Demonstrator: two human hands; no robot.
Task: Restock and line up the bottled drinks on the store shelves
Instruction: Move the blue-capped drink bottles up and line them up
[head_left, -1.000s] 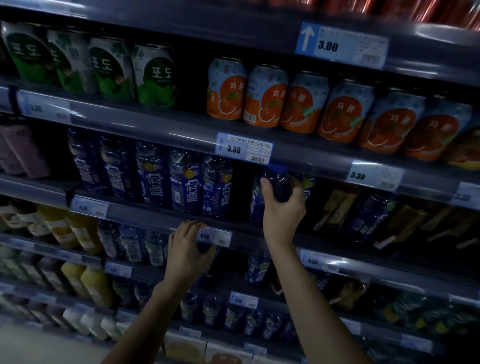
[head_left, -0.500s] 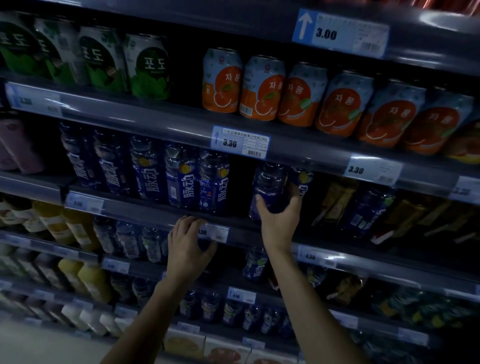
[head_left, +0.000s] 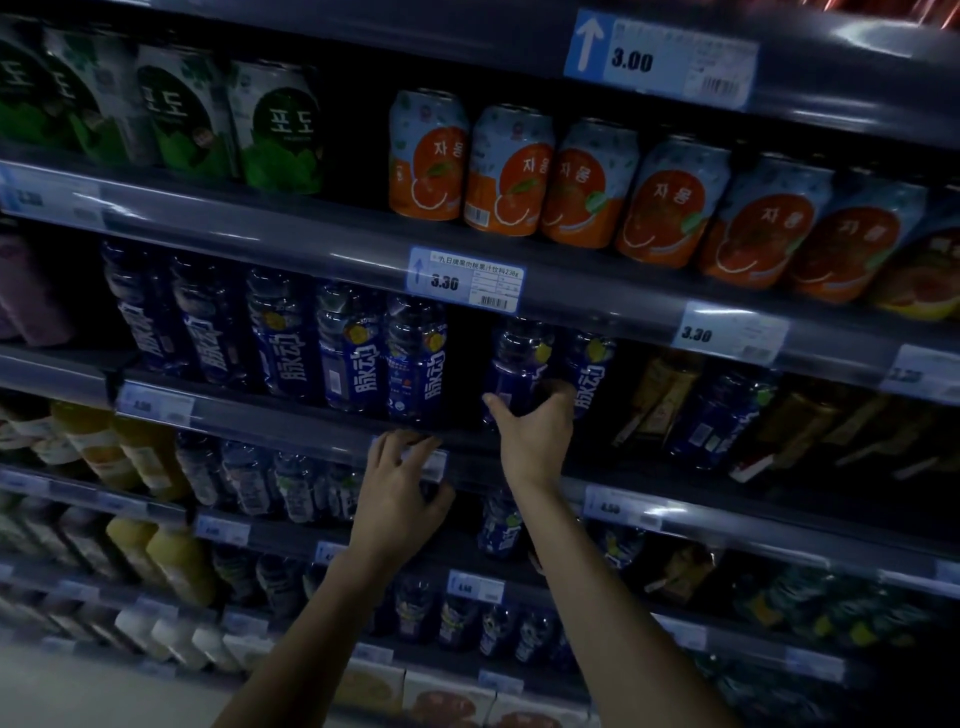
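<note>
Dim store shelves (head_left: 322, 236) fill the view, stacked with drinks. On the middle shelf, the right hand (head_left: 535, 434) is clamped around the base of a blue bottle (head_left: 517, 364), which stands upright near the front edge, apart from the row of blue bottles (head_left: 291, 338) to its left. The left hand (head_left: 397, 493) rests with fingers curled on the shelf's front edge, over a price tag (head_left: 434, 464). Orange cans (head_left: 587, 182) line the shelf above.

- Blue bottled drinks (head_left: 415, 358) with white lettering stand upright in a close row along the front of the middle shelf (head_left: 291, 415).
- After a dark gap, one such bottle (head_left: 514, 364) stands upright on the same shelf.
- Another bottle (head_left: 589, 376) stands just beside it on the right.
</note>
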